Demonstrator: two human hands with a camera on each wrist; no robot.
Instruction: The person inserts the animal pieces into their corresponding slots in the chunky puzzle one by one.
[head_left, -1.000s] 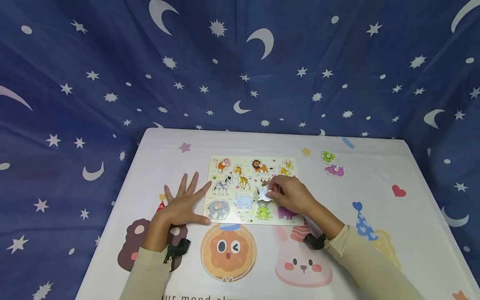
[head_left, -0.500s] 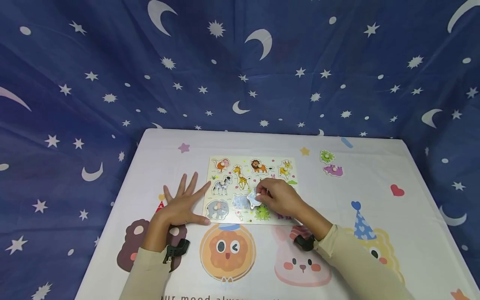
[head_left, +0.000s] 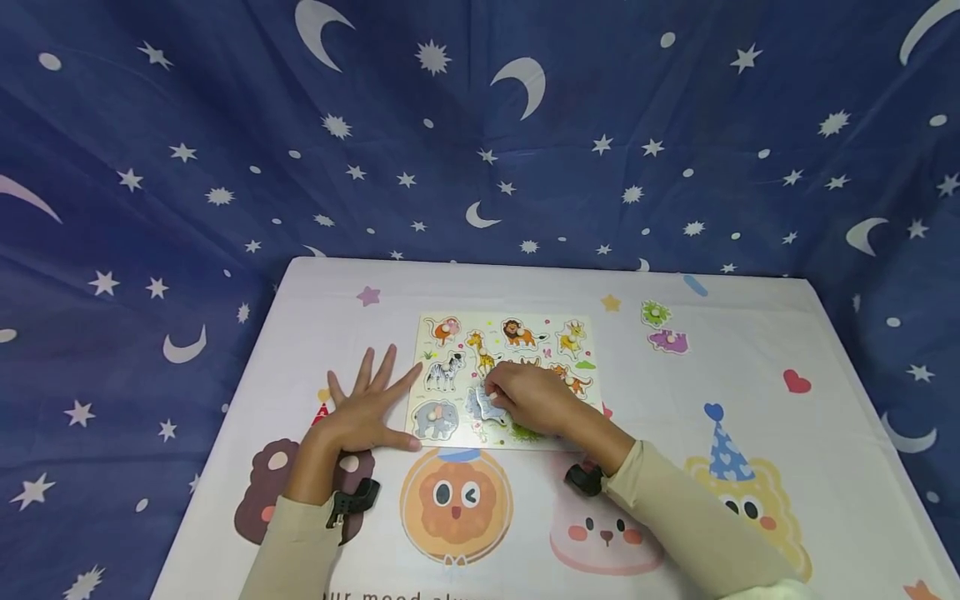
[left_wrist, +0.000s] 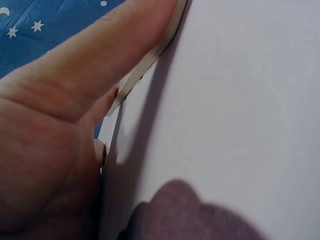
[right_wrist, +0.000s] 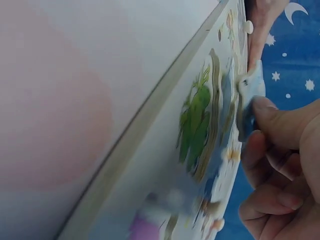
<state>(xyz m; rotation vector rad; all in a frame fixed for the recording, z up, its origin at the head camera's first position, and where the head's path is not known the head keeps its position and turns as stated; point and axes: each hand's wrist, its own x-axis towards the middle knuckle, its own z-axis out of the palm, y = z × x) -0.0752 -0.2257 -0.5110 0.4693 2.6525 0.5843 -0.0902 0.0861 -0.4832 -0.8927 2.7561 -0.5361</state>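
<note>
My right hand [head_left: 532, 398] pinches a light-blue animal puzzle piece [right_wrist: 251, 90] between thumb and fingers. In the head view the piece overlaps the pale-blue animal spot in the lower middle of the wooden puzzle board [head_left: 465, 431]; in the right wrist view it stands tilted over the board's face. My left hand [head_left: 363, 419] lies spread at the board's left edge, fingertips right at the rim. Pieces such as the elephant [head_left: 435, 419], zebra [head_left: 444, 372] and lion [head_left: 522, 332] sit in the board. My right hand partly hides the green frog spot [head_left: 523, 433].
A green frog piece [head_left: 656, 313] and a purple hippo piece [head_left: 667, 341] lie on the table, right of the board. The white tablecloth [head_left: 750, 358] carries printed cartoon faces. Behind the table hangs a blue curtain [head_left: 570, 200] with moons and stars.
My right hand has moved left across the board with the light-blue piece, from beside the frog spot to over the pale-blue spot. My left hand has stayed in place.
</note>
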